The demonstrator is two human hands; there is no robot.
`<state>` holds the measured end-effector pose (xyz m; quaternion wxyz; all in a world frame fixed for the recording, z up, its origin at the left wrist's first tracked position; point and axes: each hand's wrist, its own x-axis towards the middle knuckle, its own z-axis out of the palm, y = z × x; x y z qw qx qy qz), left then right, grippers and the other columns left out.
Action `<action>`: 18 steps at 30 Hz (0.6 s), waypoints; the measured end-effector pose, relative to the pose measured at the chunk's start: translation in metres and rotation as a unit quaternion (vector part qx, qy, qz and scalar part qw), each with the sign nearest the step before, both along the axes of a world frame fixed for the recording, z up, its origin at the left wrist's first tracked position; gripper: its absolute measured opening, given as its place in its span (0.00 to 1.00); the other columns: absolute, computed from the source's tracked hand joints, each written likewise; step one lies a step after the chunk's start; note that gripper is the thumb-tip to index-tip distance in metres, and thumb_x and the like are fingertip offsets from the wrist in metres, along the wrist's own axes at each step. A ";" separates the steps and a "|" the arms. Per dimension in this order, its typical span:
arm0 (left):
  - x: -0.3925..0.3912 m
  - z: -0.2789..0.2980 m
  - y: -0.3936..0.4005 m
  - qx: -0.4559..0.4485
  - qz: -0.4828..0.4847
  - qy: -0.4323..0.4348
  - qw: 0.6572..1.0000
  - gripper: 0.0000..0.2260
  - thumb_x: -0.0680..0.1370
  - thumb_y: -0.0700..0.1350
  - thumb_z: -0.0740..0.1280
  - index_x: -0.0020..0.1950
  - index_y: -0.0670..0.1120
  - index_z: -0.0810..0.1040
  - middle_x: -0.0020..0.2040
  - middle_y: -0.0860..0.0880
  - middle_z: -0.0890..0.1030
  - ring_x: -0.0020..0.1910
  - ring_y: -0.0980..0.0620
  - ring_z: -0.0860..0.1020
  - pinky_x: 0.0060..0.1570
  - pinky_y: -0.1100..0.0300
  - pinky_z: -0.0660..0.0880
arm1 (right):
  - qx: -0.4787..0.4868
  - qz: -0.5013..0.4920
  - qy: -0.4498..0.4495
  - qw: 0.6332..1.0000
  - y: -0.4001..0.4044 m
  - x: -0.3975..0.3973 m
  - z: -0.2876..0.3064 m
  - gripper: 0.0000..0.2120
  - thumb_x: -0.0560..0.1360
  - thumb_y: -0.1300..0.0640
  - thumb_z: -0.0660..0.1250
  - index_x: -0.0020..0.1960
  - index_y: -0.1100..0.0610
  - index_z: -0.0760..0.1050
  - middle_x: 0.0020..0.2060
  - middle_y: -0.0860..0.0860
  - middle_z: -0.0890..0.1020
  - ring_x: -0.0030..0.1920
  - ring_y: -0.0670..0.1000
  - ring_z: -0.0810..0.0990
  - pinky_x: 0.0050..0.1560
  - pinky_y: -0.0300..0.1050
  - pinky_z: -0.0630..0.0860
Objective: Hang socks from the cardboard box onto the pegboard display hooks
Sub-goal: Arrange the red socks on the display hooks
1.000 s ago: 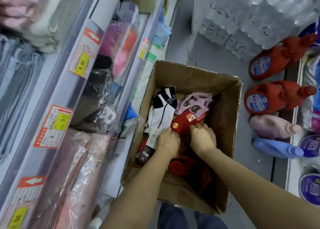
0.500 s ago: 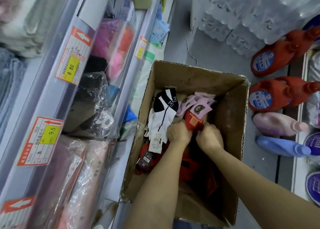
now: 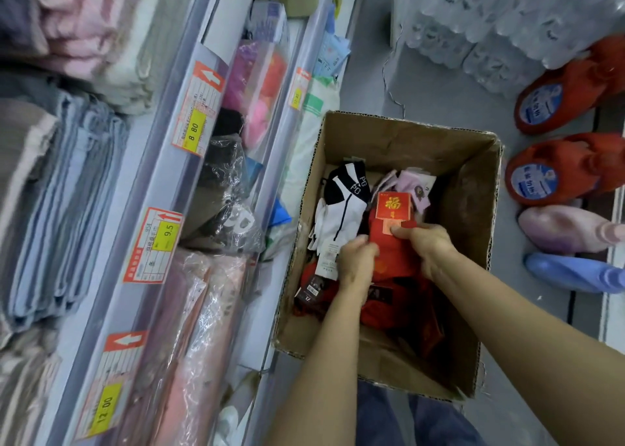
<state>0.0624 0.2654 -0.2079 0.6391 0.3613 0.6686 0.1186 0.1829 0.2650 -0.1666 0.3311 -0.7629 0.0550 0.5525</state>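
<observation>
Two bare arms reach down into one open brown cardboard box (image 3: pixel 406 134) that sits on the grey floor (image 3: pixel 368 73) next to the shelves. The left hand (image 3: pixel 355 263) and the right hand (image 3: pixel 427 248) each have a grip on the same pair of bright red socks (image 3: pixel 392 242), one hand on each side, with fingers curled round the cloth. The right thumb presses on the small tag under the red paper card with a gold sign (image 3: pixel 393 209) at the top of the pair. Half a second ago the card was mostly hidden low between the hands; now the pair is lifted a bit higher and the card faces up, easy to see. The hands have also moved a little further apart. More red socks (image 3: pixel 389 307) lie under the hands in the box. Just left of the held pair lies one white and black pair of socks (image 3: pixel 341 209), and behind it one light pink pair of socks (image 3: pixel 411 183); both lie where they did before. On the left are three shelf edges with four red and yellow price tags (image 3: pixel 198 107), and folded towels (image 3: pixel 61 175) and goods in clear bags (image 3: pixel 220 209) behind them. On the right lie two red bottles (image 3: pixel 571 168), one pink bottle (image 3: pixel 568 229) and one blue bottle (image 3: pixel 575 273). Far back stands a stack of water bottles wrapped in clear plastic (image 3: pixel 500 16).
</observation>
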 end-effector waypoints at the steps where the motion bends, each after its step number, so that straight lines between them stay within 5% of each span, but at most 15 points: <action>1: -0.005 -0.007 0.003 0.034 0.035 0.085 0.995 0.11 0.72 0.40 0.65 0.51 0.45 0.83 0.51 0.41 0.83 0.48 0.48 0.79 0.47 0.56 0.75 | 0.012 0.016 -0.032 0.999 0.000 0.003 0.004 0.13 0.75 0.65 0.71 0.59 0.61 0.77 0.47 0.58 0.83 0.44 0.58 0.82 0.47 0.57 0.81; 4: -0.026 -0.030 0.007 -0.014 -0.025 0.327 0.945 0.24 0.75 0.45 0.68 0.70 0.41 0.69 0.70 0.40 0.72 0.68 0.39 0.71 0.66 0.49 0.68 | 0.054 0.075 -0.086 0.992 0.004 0.016 0.022 0.10 0.78 0.61 0.69 0.58 0.55 0.77 0.53 0.56 0.83 0.48 0.56 0.83 0.51 0.56 0.82; 7: -0.026 -0.040 0.008 -0.106 -0.090 0.347 0.928 0.39 0.72 0.53 0.74 0.75 0.41 0.58 0.75 0.39 0.64 0.71 0.36 0.67 0.69 0.44 0.64 | 0.102 0.110 -0.101 0.983 0.011 0.032 0.044 0.11 0.79 0.58 0.69 0.61 0.54 0.76 0.48 0.52 0.83 0.44 0.51 0.83 0.38 0.46 0.79; 9: -0.018 -0.043 0.012 -0.097 -0.094 0.332 0.934 0.41 0.70 0.56 0.76 0.74 0.40 0.61 0.72 0.38 0.69 0.68 0.36 0.72 0.66 0.45 0.69 | 0.116 0.131 -0.105 0.979 0.014 0.042 0.057 0.10 0.79 0.56 0.69 0.59 0.53 0.75 0.46 0.50 0.82 0.43 0.50 0.82 0.34 0.44 0.77; 14: 0.012 -0.036 0.035 -0.078 -0.068 0.183 0.978 0.18 0.76 0.45 0.70 0.64 0.40 0.76 0.52 0.44 0.82 0.47 0.42 0.81 0.46 0.53 0.77 | 0.108 0.149 -0.101 0.978 0.012 0.050 0.068 0.07 0.78 0.56 0.70 0.55 0.52 0.74 0.46 0.51 0.82 0.44 0.52 0.82 0.38 0.47 0.78; 18: 0.020 -0.022 0.058 -0.096 -0.066 -0.076 0.990 0.27 0.79 0.58 0.66 0.76 0.55 0.64 0.71 0.50 0.74 0.66 0.44 0.74 0.66 0.44 0.70 | 0.107 0.141 -0.103 0.979 0.008 0.048 0.074 0.06 0.79 0.57 0.68 0.55 0.53 0.74 0.43 0.50 0.80 0.41 0.50 0.81 0.34 0.44 0.76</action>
